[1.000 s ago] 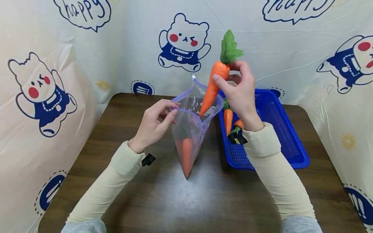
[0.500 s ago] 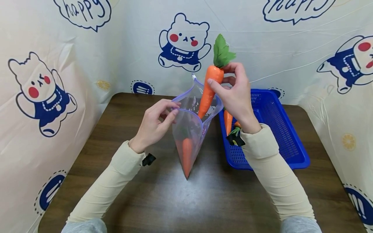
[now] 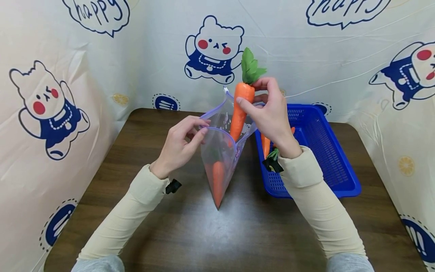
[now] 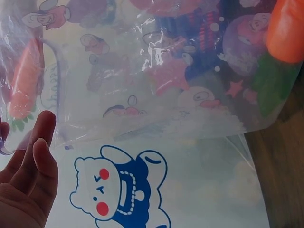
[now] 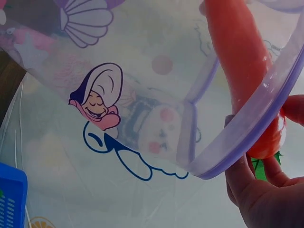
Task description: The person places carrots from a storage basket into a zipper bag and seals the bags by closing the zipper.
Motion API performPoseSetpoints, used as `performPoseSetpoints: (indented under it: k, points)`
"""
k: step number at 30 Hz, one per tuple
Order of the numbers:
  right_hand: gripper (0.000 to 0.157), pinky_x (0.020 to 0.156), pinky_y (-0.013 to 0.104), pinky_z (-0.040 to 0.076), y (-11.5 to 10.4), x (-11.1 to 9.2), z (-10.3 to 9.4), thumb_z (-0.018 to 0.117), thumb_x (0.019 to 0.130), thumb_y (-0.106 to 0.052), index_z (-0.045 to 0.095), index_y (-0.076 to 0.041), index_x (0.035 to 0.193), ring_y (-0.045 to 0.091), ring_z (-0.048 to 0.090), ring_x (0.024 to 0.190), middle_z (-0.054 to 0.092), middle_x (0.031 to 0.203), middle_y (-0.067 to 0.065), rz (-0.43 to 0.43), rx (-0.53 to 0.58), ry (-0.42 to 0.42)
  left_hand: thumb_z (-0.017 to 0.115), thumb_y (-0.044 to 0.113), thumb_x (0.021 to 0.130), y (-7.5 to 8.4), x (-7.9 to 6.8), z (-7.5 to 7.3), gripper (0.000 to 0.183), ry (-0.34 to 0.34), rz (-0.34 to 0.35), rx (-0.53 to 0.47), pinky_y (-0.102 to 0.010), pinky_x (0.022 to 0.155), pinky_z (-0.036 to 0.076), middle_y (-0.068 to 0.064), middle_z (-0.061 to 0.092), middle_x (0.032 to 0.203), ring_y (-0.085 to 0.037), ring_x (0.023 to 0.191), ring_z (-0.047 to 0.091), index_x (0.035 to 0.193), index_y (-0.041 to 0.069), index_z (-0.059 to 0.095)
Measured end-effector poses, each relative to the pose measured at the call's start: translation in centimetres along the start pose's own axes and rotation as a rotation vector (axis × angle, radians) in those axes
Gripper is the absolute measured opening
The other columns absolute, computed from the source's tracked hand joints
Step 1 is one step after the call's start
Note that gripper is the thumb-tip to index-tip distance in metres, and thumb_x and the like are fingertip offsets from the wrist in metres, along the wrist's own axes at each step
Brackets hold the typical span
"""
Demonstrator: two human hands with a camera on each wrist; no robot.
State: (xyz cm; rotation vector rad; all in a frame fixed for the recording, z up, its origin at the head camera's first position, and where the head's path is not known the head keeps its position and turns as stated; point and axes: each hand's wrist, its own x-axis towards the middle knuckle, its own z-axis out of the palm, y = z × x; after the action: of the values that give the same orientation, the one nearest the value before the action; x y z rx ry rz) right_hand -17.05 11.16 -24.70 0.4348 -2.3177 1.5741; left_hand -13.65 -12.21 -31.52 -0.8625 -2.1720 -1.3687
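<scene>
In the head view my right hand (image 3: 272,111) pinches a toy carrot (image 3: 243,102) near its green leafy top. The carrot hangs tip down, its lower part inside the mouth of a clear zip bag (image 3: 209,151) with purple edging. My left hand (image 3: 181,145) pinches the near left rim of the bag between thumb and fingers. Another carrot (image 3: 218,183) stands tip down inside the bag, its leaves blurred by the plastic. The right wrist view shows the held carrot (image 5: 237,52) behind the bag's purple rim (image 5: 251,142). Cartoon prints cover the bag in the left wrist view.
A blue plastic basket (image 3: 340,170) stands right of the bag, with several carrots (image 3: 266,145) at its left side, partly hidden by my right arm. The brown table (image 3: 153,234) ends before a patterned cloth backdrop (image 3: 153,49).
My right hand has moved left and down with the carrot, whose tip has gone deeper into the bag's mouth. The left hand and the bag have stayed almost still.
</scene>
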Motion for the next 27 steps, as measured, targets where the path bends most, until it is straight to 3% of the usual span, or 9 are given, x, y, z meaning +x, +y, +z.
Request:
performPoseSetpoints:
  k: [7, 13, 20, 27]
  points:
    - [0.047, 0.074, 0.032, 0.058, -0.11, -0.19, 0.05, 0.072, 0.085, -0.025, 0.047, -0.004, 0.12, 0.022, 0.067, 0.09, 0.057, 0.116, 0.011, 0.03, -0.033, -0.023, 0.062, 0.0, 0.091, -0.03, -0.02, -0.04, 0.016, -0.003, -0.01, -0.007, -0.02, 0.056, 0.051, -0.013, 0.067, 0.112, -0.019, 0.062, 0.062, 0.107, 0.0, 0.064]
    - [0.047, 0.07, 0.032, 0.059, -0.22, -0.34, 0.05, 0.072, 0.086, -0.028, 0.05, -0.005, 0.121, 0.021, 0.068, 0.091, 0.057, 0.119, 0.009, 0.04, -0.087, -0.053, 0.062, 0.0, 0.091, -0.06, 0.02, -0.01, 0.015, -0.002, 0.003, 0.001, -0.024, 0.054, 0.051, -0.013, 0.068, 0.111, -0.01, 0.063, 0.061, 0.106, 0.0, 0.064]
    - [0.045, 0.072, 0.034, 0.059, -0.24, -0.58, -0.15, 0.07, 0.088, -0.032, 0.054, -0.007, 0.121, 0.021, 0.069, 0.092, 0.06, 0.12, 0.008, 0.045, -0.132, -0.09, 0.061, 0.0, 0.091, -0.04, 0.04, -0.02, 0.015, -0.003, 0.009, -0.003, -0.023, 0.054, 0.05, -0.013, 0.068, 0.111, -0.013, 0.062, 0.061, 0.106, 0.0, 0.064]
    - [0.035, 0.064, 0.027, 0.051, -0.07, -0.54, -0.73, 0.069, 0.089, -0.034, 0.065, -0.009, 0.113, 0.016, 0.063, 0.08, 0.068, 0.113, 0.004, 0.006, -0.177, -0.028, 0.062, 0.0, 0.091, -0.13, 0.05, 0.02, 0.014, 0.01, 0.029, -0.004, -0.021, 0.053, 0.049, -0.014, 0.068, 0.11, -0.02, 0.06, 0.062, 0.104, 0.0, 0.064]
